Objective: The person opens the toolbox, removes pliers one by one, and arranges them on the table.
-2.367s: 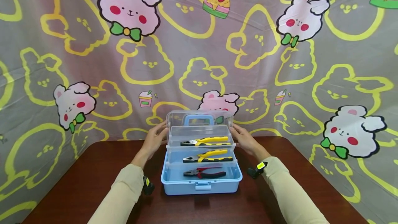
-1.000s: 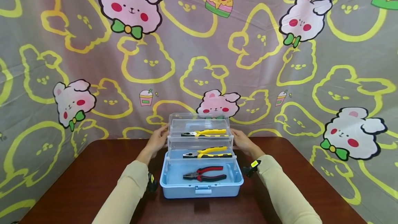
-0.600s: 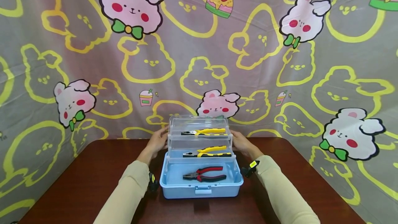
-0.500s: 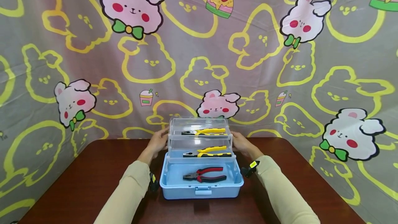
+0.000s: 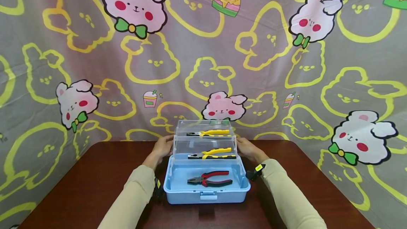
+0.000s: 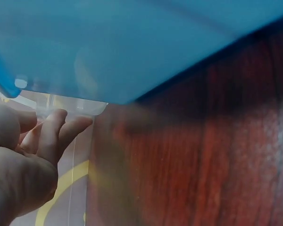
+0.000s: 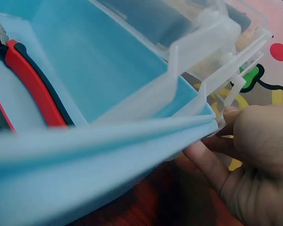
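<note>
A light blue toolbox (image 5: 184, 198) stands open on the table, its two clear trays fanned up and back. Black-and-red combination pliers (image 5: 217, 183) lie in its base. The middle tray (image 5: 182, 146) and the top tray (image 5: 181, 129) each hold yellow-and-black pliers. Behind them the clear lid (image 6: 80, 106) is tipped back and low. My left hand (image 5: 163, 147) grips the lid's left side, fingertips at its edge in the left wrist view. My right hand (image 5: 249, 149) holds the lid's right side at the back corner, partly hidden by the box.
A dark red-brown table (image 5: 95, 179) bears the toolbox. Close behind its far edge hangs a grey curtain (image 5: 270, 116) with cartoon rabbits. The box's white-blue latch (image 5: 208, 196) faces the front.
The clear lid has swung back and down behind the box, and the trays have spread rearward, uncovering the red pliers. Both hands have lowered slightly with the lid.
</note>
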Demonstrator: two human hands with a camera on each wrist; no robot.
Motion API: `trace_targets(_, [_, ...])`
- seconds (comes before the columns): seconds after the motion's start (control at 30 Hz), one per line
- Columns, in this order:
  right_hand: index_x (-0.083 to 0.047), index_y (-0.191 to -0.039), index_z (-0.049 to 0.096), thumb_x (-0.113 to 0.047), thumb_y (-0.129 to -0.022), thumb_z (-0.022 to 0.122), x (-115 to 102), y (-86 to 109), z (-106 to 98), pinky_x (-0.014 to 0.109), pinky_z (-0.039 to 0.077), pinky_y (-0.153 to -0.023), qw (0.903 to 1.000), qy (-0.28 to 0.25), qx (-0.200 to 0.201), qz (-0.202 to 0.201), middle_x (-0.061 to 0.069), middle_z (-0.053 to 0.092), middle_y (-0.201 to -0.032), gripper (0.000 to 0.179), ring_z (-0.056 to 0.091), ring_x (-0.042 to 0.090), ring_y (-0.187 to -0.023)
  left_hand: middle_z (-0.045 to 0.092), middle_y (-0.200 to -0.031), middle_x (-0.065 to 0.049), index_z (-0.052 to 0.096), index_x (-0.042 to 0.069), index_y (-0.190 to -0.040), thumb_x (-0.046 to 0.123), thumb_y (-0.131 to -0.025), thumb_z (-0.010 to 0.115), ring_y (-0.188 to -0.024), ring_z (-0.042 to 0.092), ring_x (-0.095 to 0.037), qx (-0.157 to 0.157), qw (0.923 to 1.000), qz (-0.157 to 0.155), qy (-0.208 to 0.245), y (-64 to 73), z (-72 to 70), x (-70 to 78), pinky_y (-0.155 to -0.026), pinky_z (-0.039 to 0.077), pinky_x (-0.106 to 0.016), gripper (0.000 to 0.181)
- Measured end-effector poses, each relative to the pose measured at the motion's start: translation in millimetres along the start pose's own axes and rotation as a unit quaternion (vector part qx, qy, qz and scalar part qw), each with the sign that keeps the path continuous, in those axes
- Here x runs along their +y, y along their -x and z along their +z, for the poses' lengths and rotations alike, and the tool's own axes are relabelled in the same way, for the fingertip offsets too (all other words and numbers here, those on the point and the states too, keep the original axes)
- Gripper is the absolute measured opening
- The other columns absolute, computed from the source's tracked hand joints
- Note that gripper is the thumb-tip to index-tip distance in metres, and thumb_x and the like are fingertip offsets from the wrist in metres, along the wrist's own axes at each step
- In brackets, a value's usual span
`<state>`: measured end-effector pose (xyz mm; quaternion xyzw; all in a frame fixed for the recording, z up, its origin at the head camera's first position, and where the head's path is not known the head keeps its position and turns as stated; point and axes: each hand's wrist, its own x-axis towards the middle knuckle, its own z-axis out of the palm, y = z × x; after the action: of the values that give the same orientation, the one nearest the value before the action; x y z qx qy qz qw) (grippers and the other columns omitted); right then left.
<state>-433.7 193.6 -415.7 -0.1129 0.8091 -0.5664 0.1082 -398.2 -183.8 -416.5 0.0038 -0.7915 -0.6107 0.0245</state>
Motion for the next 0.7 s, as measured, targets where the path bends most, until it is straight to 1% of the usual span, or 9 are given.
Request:
trace_targets(0.1, [0.007,-0.138,0.059,-0.023,-0.116,0.035,-0.6,0.4,-0.7,0.038,0.056,-0.083,0.9998,0.015,-0.011,0.007,0.010,0.068,-0.110,0.044,0.064,0.021,-0.097,0.055,-0.066,-0.002,0.052,0.003,-0.151,0.016,-0.111,0.050,-0.048,0.045,-0.009,-0.012,0.9998,-0.007,-0.016,-0.4,-0.8,-0.5,-0.053,0.046,-0.026,0.042])
trace_targets(0.17, [0.008,-0.134,0.062,-0.021,-0.116,0.037,-1.1,0.4,-0.9,0.037,0.056,-0.082,0.9995,0.025,-0.014,0.012,0.010,0.068,-0.108,0.043,0.064,0.022,-0.095,0.047,-0.057,0.001,0.052,0.003,-0.151,0.017,-0.111,0.050,-0.044,0.040,-0.007,-0.020,0.9994,-0.011,-0.025,-1.3,-1.5,-0.6,-0.052,0.043,-0.026,0.042])
trace_targets(0.23, [0.008,-0.133,0.063,-0.022,-0.115,0.038,-1.3,1.0,-1.5,0.036,0.056,-0.081,0.9992,0.033,-0.014,0.017,0.008,0.068,-0.105,0.043,0.063,0.021,-0.092,0.043,-0.054,0.002,0.051,0.003,-0.152,0.018,-0.111,0.049,-0.042,0.036,-0.007,-0.027,0.9991,-0.012,-0.029,-1.8,-1.5,-0.8,-0.050,0.040,-0.027,0.043])
trace_targets(0.37, [0.005,-0.130,0.065,-0.027,-0.115,0.039,-0.8,1.3,-3.4,0.034,0.054,-0.069,0.9985,0.042,-0.009,0.035,0.003,0.064,-0.085,0.043,0.060,0.016,-0.073,0.044,-0.056,0.002,0.050,0.001,-0.152,0.016,-0.112,0.047,-0.042,0.035,-0.008,-0.038,0.9987,-0.016,-0.030,-3.7,-1.1,-1.4,-0.051,0.038,-0.028,0.043])
trace_targets(0.47, [0.004,-0.127,0.065,-0.026,-0.115,0.038,-2.1,0.0,-3.6,0.035,0.054,-0.063,0.9976,0.045,-0.010,0.051,0.003,0.060,-0.075,0.042,0.056,0.015,-0.062,0.049,-0.061,0.000,0.049,0.001,-0.152,0.016,-0.112,0.046,-0.045,0.038,-0.008,-0.043,0.9982,-0.019,-0.037,-3.9,-1.2,-0.5,-0.053,0.040,-0.029,0.042])
trace_targets(0.53, [0.003,-0.130,0.064,-0.026,-0.115,0.039,-5.1,0.1,-3.6,0.039,0.057,-0.065,0.9967,0.061,-0.007,0.054,0.004,0.063,-0.080,0.042,0.060,0.016,-0.064,0.055,-0.066,-0.002,0.051,0.001,-0.151,0.015,-0.112,0.046,-0.048,0.041,-0.009,-0.038,0.9981,-0.019,-0.044,-2.7,-1.2,0.9,-0.055,0.042,-0.029,0.041])
trace_targets(0.6, [0.003,-0.132,0.063,-0.027,-0.114,0.041,-9.7,0.8,-3.6,0.041,0.058,-0.067,0.9948,0.086,-0.002,0.054,0.005,0.064,-0.086,0.041,0.063,0.018,-0.069,0.062,-0.079,-0.008,0.051,-0.001,-0.149,0.014,-0.112,0.045,-0.054,0.048,-0.011,-0.032,0.9980,-0.012,-0.053,-0.6,-1.6,2.9,-0.057,0.046,-0.030,0.040])
trace_targets(0.67, [0.004,-0.135,0.061,-0.026,-0.114,0.042,-14.9,2.6,-4.7,0.043,0.059,-0.069,0.9923,0.110,0.005,0.056,0.009,0.063,-0.091,0.041,0.063,0.021,-0.073,0.066,-0.100,-0.015,0.051,-0.003,-0.148,0.012,-0.112,0.044,-0.063,0.056,-0.015,-0.024,0.9976,-0.004,-0.065,2.1,-2.8,5.5,-0.062,0.051,-0.031,0.040])
trace_targets(0.7, [0.004,-0.137,0.060,-0.026,-0.113,0.043,-17.1,3.5,-5.9,0.044,0.059,-0.070,0.9911,0.121,0.010,0.055,0.010,0.064,-0.097,0.041,0.065,0.023,-0.077,0.064,-0.110,-0.020,0.050,-0.003,-0.148,0.012,-0.112,0.043,-0.069,0.060,-0.018,-0.020,0.9972,-0.001,-0.071,3.9,-3.9,7.3,-0.064,0.054,-0.032,0.039])
